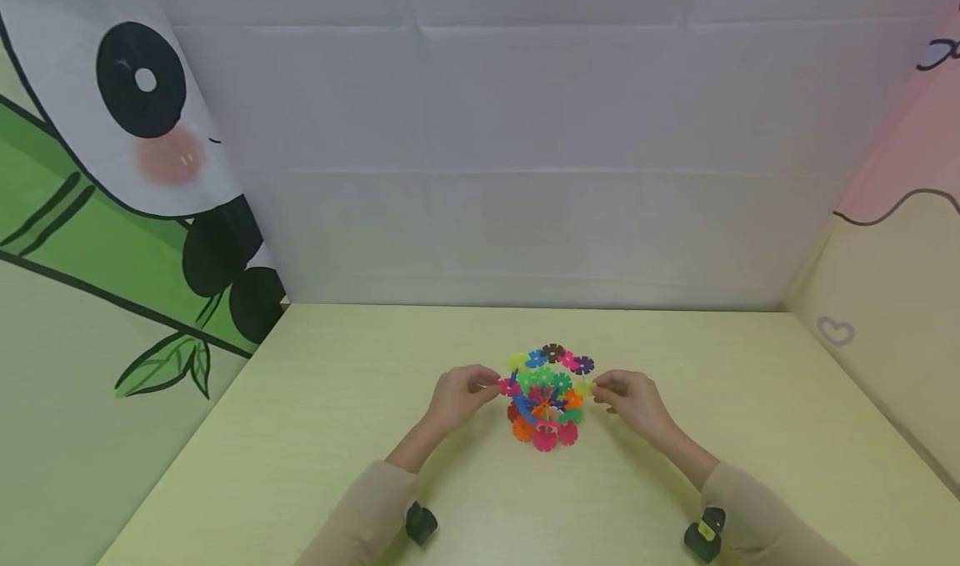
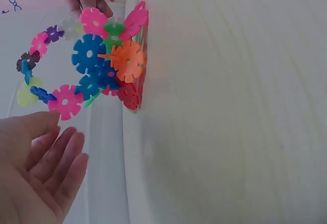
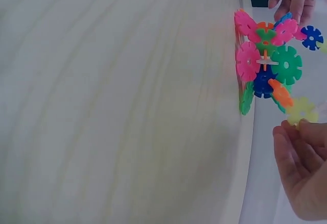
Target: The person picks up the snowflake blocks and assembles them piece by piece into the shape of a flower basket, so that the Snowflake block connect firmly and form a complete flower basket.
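Note:
A colourful construction of interlocking plastic snowflake discs (image 1: 545,380) stands on the table, with a round body of several discs and an arch of discs curving over it. My left hand (image 1: 459,395) is at its left side, fingertips pinching the edge of a pink disc (image 2: 65,101) low on the arch. On the opposite side, my right hand (image 1: 636,399) pinches a pale yellow disc (image 3: 302,110) between thumb and fingers. Between the two hands, the arch's top runs through blue, a dark brown disc (image 1: 552,353), pink and purple. An orange disc (image 2: 129,60) projects from the body.
The pale wooden table (image 1: 300,433) surrounds the construction. Behind it hangs a white cloth backdrop (image 1: 525,174), with a cartoon-printed panel (image 1: 150,157) on the left and a pink and cream one (image 1: 900,241) on the right. Dark devices (image 1: 421,523) sit at both wrists.

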A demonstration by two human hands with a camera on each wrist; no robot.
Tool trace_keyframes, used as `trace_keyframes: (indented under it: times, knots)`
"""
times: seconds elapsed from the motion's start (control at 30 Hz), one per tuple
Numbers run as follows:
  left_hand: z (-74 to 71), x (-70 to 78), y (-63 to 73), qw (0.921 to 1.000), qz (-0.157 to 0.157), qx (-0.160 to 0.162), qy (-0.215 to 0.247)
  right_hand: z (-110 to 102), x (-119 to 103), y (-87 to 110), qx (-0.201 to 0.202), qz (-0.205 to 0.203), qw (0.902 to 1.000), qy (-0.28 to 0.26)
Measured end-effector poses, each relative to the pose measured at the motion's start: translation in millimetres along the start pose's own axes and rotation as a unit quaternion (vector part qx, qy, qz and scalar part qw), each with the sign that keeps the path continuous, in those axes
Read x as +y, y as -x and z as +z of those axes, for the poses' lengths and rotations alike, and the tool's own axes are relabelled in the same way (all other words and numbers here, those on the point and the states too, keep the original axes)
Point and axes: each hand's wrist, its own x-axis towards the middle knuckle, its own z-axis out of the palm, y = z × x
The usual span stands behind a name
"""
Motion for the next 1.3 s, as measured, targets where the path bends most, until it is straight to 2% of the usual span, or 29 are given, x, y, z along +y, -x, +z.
trace_keyframes:
  times: [0.1, 0.13, 0.2, 0.27, 0.37, 0.5, 0.6, 0.77, 0.9, 1.0, 1.07, 1.2, 1.3]
  knots:
    - [-0.5, 11.0, 6.8, 0.9971, -0.004, 0.056, -0.052, 1, 1, 0.8, -0.001, -0.002, 1.0, -0.002]
    - [0.5, 15.1, 9.2, 0.996, -0.001, 0.067, -0.059, 1, 1, 1.4, -0.004, -0.004, 1.0, -0.004]
    - [4.2, 23.9, 13.1, 0.9951, 0.026, 0.07, -0.065, 3, 0, 2.2, -0.008, -0.004, 0.9999, -0.006]
    - [10.5, 33.2, 15.8, 0.9929, 0.067, 0.055, -0.082, 5, -1, 2.7, -0.01, -0.006, 0.9999, -0.005]
    - [21.1, 46.3, 16.0, 0.9859, 0.114, 0.011, -0.121, 11, -5, 3.3, -0.01, -0.01, 0.9999, 0.003]
    - [33.4, 58.3, 11.8, 0.972, 0.121, -0.043, -0.197, 19, -13, 4.0, -0.004, -0.017, 0.9998, 0.006]
    - [41.2, 57.8, 8.0, 0.9621, 0.116, -0.048, -0.242, 26, -17, 2.9, 0.003, -0.017, 0.9998, 0.005]
    - [50.7, 47.5, 2.8, 0.9541, 0.102, -0.011, -0.281, 39, -23, 0.3, 0.014, -0.022, 0.9997, 0.001]
    - [53.4, 42.6, 0.2, 0.952, 0.089, 0.009, -0.292, 46, -28, -1.5, 0.031, -0.033, 0.9989, 0.007]
    - [52.5, 40.7, -0.5, 0.9524, 0.09, 0.029, -0.29, 49, -32, -4.5, 0.046, -0.042, 0.998, 0.016]
    - [51.4, 37.9, -1.5, 0.9491, 0.096, 0.054, -0.295, 50, -36, -7.2, 0.054, -0.048, 0.9972, 0.019]
    - [47.1, 33.9, -3.5, 0.9432, 0.107, 0.101, -0.298, 54, -43, -12.7, 0.075, -0.085, 0.9929, 0.035]
    - [43.9, 33.3, -4.9, 0.9418, 0.114, 0.118, -0.294, 57, -46, -15.3, 0.096, -0.122, 0.9862, 0.057]
